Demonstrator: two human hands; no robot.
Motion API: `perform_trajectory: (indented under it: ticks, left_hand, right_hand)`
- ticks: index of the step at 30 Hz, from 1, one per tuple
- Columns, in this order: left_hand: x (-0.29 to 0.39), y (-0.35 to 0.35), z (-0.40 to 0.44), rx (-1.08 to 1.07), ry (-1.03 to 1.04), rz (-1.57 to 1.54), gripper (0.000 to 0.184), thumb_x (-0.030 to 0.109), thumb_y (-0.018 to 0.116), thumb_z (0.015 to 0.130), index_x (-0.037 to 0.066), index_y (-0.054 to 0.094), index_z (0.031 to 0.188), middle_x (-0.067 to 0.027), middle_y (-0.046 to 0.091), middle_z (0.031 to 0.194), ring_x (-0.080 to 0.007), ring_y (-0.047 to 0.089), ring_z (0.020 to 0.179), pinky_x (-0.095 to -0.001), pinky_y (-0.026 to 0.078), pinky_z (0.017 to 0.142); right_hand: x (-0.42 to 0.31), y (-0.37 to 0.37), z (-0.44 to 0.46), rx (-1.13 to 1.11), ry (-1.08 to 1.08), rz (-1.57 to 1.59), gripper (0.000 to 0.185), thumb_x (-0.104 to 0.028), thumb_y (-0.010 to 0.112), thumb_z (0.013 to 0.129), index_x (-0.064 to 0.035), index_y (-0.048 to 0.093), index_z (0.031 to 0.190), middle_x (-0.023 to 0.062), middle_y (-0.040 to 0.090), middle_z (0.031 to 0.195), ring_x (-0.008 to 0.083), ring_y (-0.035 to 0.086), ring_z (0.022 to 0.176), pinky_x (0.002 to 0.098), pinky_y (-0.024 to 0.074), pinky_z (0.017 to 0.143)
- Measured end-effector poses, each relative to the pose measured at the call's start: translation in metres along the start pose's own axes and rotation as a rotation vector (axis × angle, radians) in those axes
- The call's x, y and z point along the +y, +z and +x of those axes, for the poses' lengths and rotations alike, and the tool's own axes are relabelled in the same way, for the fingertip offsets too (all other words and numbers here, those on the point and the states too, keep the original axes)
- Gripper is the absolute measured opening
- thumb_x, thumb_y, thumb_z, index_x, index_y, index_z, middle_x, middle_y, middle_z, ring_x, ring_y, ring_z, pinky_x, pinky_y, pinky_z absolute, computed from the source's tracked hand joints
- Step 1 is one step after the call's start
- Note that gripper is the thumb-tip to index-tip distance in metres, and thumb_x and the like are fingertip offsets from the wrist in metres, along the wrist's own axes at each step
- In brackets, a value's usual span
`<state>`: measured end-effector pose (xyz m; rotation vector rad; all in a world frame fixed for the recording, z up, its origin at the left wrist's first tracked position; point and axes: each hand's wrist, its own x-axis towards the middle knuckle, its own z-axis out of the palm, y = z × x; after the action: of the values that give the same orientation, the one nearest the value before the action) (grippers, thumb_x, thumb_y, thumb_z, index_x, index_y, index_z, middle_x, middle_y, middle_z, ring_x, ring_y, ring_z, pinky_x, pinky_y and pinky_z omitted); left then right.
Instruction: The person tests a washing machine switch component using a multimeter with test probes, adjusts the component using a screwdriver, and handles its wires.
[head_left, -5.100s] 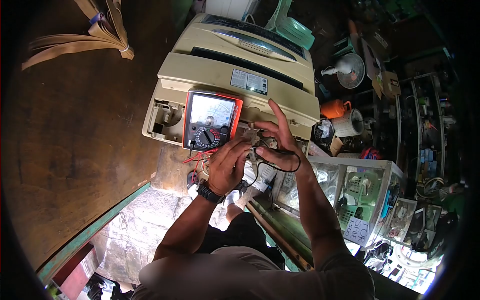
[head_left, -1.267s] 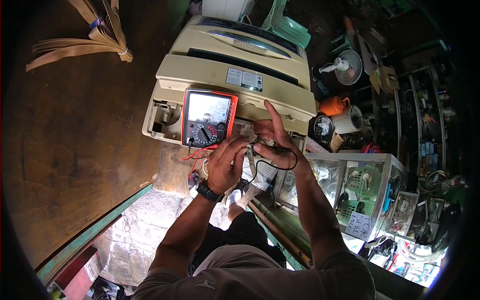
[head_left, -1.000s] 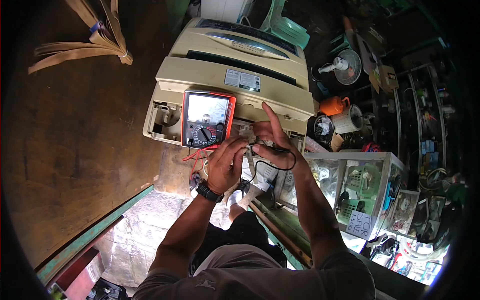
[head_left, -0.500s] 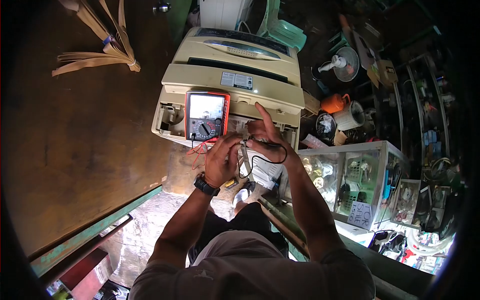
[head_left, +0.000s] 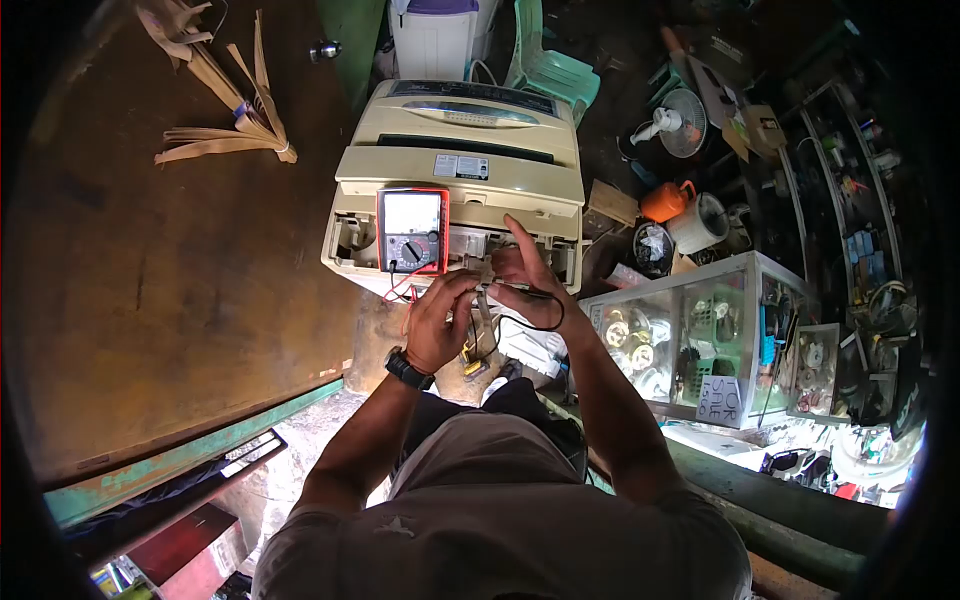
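L hand (head_left: 437, 322), fingers bent in, & R hand (head_left: 535, 292), half open w/ index up, pinch small pale part (head_left: 484, 270) betw. them; meter (head_left: 412, 228) sits on machine (head_left: 530, 190), L of part; black lead (head_left: 545, 327) by R hand.

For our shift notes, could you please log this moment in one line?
left hand: pinching small pale part | right hand: thumb at same part, black lead looping beside it | multimeter: on cream machine

Repair shop — "for sale" sign (head_left: 718, 400), multimeter (head_left: 412, 232), parts-filled glass case (head_left: 690, 335)
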<state>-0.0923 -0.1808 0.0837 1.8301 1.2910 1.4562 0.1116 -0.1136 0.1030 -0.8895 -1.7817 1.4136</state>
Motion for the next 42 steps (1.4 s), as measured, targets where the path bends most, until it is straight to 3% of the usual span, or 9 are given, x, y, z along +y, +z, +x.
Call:
perform_trajectory:
  ticks: [2,7,9,20,27,29,33,34,42]
  left_hand:
    - [0.005,-0.004,-0.001,-0.033,0.032,0.041,0.029,-0.007,0.065,0.093,0.000,0.066,0.121,-0.0184,0.069,0.121,-0.0299,0.072,0.100,-0.0335,0.058,0.080]
    - [0.012,-0.006,0.001,-0.018,0.078,0.057,0.027,-0.006,0.066,0.093,0.000,0.067,0.120,-0.0183,0.070,0.120,-0.0308,0.072,0.100,-0.0345,0.058,0.081]
    - [0.014,-0.007,0.000,-0.034,0.066,0.102,0.027,-0.003,0.067,0.093,0.004,0.067,0.119,-0.0172,0.071,0.119,-0.0355,0.072,0.104,-0.0404,0.059,0.083]
    - [0.040,-0.009,-0.014,-0.045,0.077,0.155,0.028,-0.001,0.068,0.091,0.005,0.068,0.119,-0.0154,0.072,0.119,-0.0340,0.072,0.105,-0.0410,0.058,0.088]
    - [0.019,-0.016,-0.013,-0.044,0.034,0.091,0.026,0.000,0.069,0.092,0.005,0.069,0.117,-0.0141,0.073,0.116,-0.0323,0.074,0.101,-0.0393,0.059,0.085]
    - [0.005,-0.026,-0.009,-0.127,0.016,0.038,0.027,-0.004,0.067,0.092,0.002,0.069,0.118,-0.0181,0.072,0.115,-0.0338,0.073,0.101,-0.0383,0.060,0.083]
    - [-0.019,-0.045,0.004,-0.213,0.012,-0.016,0.025,0.004,0.066,0.096,0.003,0.068,0.121,-0.0183,0.072,0.115,-0.0343,0.073,0.101,-0.0408,0.060,0.085]
    - [-0.029,-0.046,0.007,-0.223,0.056,-0.024,0.026,0.005,0.066,0.096,0.004,0.067,0.122,-0.0179,0.072,0.117,-0.0353,0.073,0.098,-0.0417,0.060,0.080]
    - [-0.045,-0.048,0.018,-0.274,0.042,-0.061,0.030,0.001,0.069,0.093,0.006,0.067,0.122,-0.0171,0.072,0.118,-0.0355,0.074,0.098,-0.0417,0.061,0.080]
  right_hand:
    - [-0.007,0.001,-0.004,0.017,0.020,-0.040,0.106,-0.014,0.080,0.091,-0.0085,0.007,0.167,0.0196,0.066,0.127,0.0293,0.067,0.119,0.0433,0.0539,0.103]
    - [-0.010,0.001,-0.009,0.028,0.035,0.027,0.106,-0.015,0.081,0.090,-0.0092,0.007,0.167,0.0199,0.066,0.127,0.0295,0.067,0.119,0.0436,0.0531,0.104]
    - [-0.014,0.001,-0.012,0.027,0.044,0.027,0.107,-0.016,0.081,0.089,-0.0091,0.009,0.167,0.0190,0.066,0.128,0.0293,0.066,0.120,0.0443,0.0519,0.105]
    - [-0.017,-0.001,-0.032,-0.029,0.011,0.015,0.106,-0.019,0.079,0.089,-0.0063,0.009,0.167,0.0183,0.059,0.136,0.0296,0.060,0.125,0.0468,0.0462,0.106]
    - [-0.007,0.012,-0.023,-0.019,0.071,-0.023,0.106,-0.022,0.079,0.089,-0.0065,0.009,0.168,0.0162,0.061,0.131,0.0286,0.061,0.122,0.0444,0.0469,0.105]
    - [-0.002,0.020,-0.020,0.025,0.086,0.012,0.107,-0.020,0.080,0.089,-0.0088,0.009,0.168,0.0153,0.062,0.130,0.0279,0.062,0.120,0.0437,0.0473,0.104]
    - [-0.007,0.043,-0.008,0.121,0.071,0.000,0.102,-0.010,0.077,0.090,-0.0114,0.012,0.169,0.0162,0.062,0.131,0.0274,0.063,0.120,0.0426,0.0494,0.104]
    - [-0.003,0.046,-0.006,0.133,0.054,0.010,0.100,-0.007,0.076,0.091,-0.0114,0.013,0.169,0.0159,0.062,0.131,0.0273,0.062,0.121,0.0419,0.0488,0.104]
    - [0.002,0.053,0.004,0.207,0.145,0.093,0.101,-0.013,0.077,0.087,-0.0080,0.014,0.167,0.0183,0.061,0.130,0.0302,0.061,0.122,0.0451,0.0482,0.106]
